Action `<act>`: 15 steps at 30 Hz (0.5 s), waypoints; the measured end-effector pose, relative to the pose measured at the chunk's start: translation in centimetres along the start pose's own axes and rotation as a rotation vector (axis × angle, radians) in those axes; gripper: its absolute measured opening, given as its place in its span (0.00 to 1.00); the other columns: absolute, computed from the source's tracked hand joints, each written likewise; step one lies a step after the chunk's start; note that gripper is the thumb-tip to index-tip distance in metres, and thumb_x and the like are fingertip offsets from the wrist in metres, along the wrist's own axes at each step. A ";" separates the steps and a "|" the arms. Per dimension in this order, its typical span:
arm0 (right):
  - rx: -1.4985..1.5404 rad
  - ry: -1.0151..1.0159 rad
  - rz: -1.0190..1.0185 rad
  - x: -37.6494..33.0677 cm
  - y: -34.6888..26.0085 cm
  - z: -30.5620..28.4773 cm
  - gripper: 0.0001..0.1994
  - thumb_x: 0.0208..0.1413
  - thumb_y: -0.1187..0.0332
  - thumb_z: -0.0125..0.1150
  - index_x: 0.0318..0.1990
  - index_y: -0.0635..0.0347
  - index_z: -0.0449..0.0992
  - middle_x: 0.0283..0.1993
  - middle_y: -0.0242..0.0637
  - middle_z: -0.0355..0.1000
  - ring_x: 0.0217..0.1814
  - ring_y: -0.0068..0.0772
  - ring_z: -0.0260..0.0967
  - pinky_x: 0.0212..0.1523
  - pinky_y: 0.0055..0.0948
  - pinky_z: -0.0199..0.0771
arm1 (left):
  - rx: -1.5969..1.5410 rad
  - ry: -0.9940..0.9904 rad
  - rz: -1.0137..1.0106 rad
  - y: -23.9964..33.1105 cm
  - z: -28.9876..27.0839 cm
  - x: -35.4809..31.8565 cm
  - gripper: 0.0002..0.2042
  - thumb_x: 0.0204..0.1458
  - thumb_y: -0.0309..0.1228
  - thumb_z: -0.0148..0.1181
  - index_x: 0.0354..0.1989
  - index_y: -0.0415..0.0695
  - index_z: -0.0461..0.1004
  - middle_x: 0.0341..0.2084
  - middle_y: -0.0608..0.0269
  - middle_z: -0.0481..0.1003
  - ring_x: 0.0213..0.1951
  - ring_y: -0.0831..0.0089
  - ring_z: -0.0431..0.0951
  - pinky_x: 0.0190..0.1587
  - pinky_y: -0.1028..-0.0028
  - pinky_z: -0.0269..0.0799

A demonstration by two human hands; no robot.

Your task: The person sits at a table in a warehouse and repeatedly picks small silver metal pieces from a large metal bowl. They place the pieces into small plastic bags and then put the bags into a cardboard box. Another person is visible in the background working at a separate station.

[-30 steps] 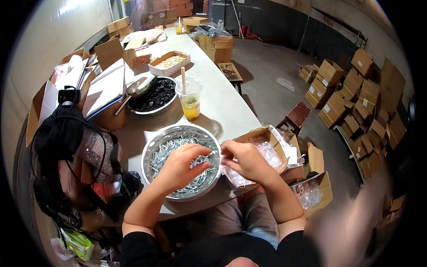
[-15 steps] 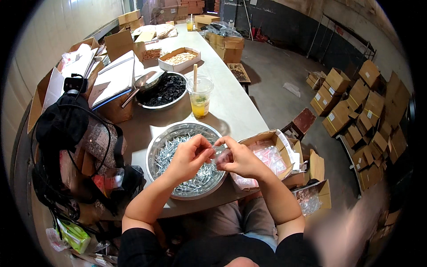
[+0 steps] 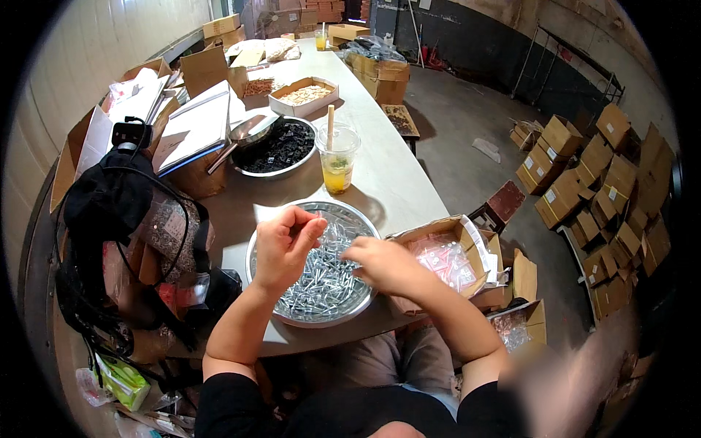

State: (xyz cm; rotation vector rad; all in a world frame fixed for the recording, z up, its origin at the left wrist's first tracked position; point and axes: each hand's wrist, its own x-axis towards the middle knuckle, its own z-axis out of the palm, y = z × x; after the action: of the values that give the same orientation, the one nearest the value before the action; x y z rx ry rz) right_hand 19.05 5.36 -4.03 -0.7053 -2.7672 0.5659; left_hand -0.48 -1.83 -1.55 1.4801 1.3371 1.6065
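Table [image 3: 394, 175] first: one long grey table. On it sit two round metal bowls. The near bowl [image 3: 292, 310] is still heaped with shiny screws [image 3: 321, 281], far too many to count, so lots of work looks left. One open cardboard box [image 3: 445, 252] just beside it holds several filled clear bags, so some looks done. One cup of yellow drink [image 3: 337, 159] stands behind. Left hand [image 3: 283, 247] has fingers curled, pinching a small clear bag [image 3: 334, 235] above the bowl. Right hand [image 3: 380, 264] pinches something small; what, I cannot tell.
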 end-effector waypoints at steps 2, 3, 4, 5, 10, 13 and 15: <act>-0.005 0.024 -0.080 1.6 -0.8 2.2 0.22 0.44 0.70 0.68 0.51 0.55 0.74 0.50 0.45 0.69 0.51 0.48 0.69 0.51 0.41 0.72 | -0.001 0.036 0.062 -0.5 -0.1 0.2 0.06 0.55 0.25 0.61 0.31 0.34 0.74 0.23 0.65 0.75 0.26 0.83 0.74 0.29 0.83 0.69; -0.030 0.068 -0.105 2.5 -1.1 3.3 0.24 0.43 0.70 0.68 0.52 0.54 0.73 0.52 0.46 0.68 0.52 0.48 0.69 0.51 0.41 0.72 | -0.003 0.058 0.091 -0.8 -0.1 0.3 0.06 0.54 0.24 0.62 0.31 0.33 0.75 0.23 0.63 0.76 0.26 0.82 0.75 0.29 0.82 0.70; -0.055 0.114 -0.129 2.9 -1.2 3.9 0.26 0.42 0.69 0.69 0.53 0.53 0.73 0.53 0.46 0.68 0.53 0.49 0.68 0.50 0.41 0.73 | 0.023 0.077 0.144 -0.8 -0.1 0.5 0.04 0.53 0.23 0.62 0.32 0.33 0.76 0.24 0.63 0.76 0.27 0.82 0.74 0.30 0.81 0.70; -0.079 0.075 -0.119 2.8 -1.2 4.1 0.26 0.43 0.70 0.69 0.53 0.53 0.72 0.53 0.45 0.67 0.53 0.50 0.68 0.51 0.40 0.72 | 0.029 0.085 0.196 -0.9 0.0 0.7 0.04 0.53 0.22 0.61 0.32 0.33 0.76 0.25 0.63 0.76 0.27 0.82 0.74 0.30 0.81 0.70; -0.026 -0.034 -0.081 2.5 -1.1 4.0 0.16 0.45 0.72 0.65 0.43 0.57 0.70 0.45 0.45 0.67 0.44 0.52 0.70 0.43 0.42 0.73 | 0.010 0.110 0.186 -0.8 0.2 0.4 0.04 0.53 0.22 0.61 0.32 0.33 0.76 0.22 0.62 0.76 0.25 0.83 0.73 0.29 0.81 0.69; 0.034 0.020 -0.071 1.7 -0.5 4.1 0.07 0.47 0.73 0.61 0.35 0.58 0.71 0.38 0.44 0.69 0.39 0.51 0.71 0.38 0.43 0.72 | 0.057 0.083 0.091 -0.2 -0.1 0.1 0.06 0.52 0.25 0.64 0.29 0.34 0.76 0.19 0.64 0.75 0.22 0.84 0.72 0.26 0.81 0.67; 0.059 0.047 -0.086 1.6 0.3 4.2 0.05 0.47 0.73 0.60 0.33 0.59 0.71 0.36 0.43 0.70 0.39 0.50 0.71 0.38 0.43 0.72 | 0.152 0.045 0.059 -0.1 -0.5 0.0 0.08 0.52 0.27 0.64 0.28 0.34 0.76 0.19 0.64 0.76 0.22 0.84 0.71 0.25 0.82 0.66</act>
State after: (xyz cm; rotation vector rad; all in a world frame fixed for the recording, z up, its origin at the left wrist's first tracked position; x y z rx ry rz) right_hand 16.50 5.07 -7.73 -0.5768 -2.7103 0.6030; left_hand -0.99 -1.93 -1.56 1.5945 1.4823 1.6143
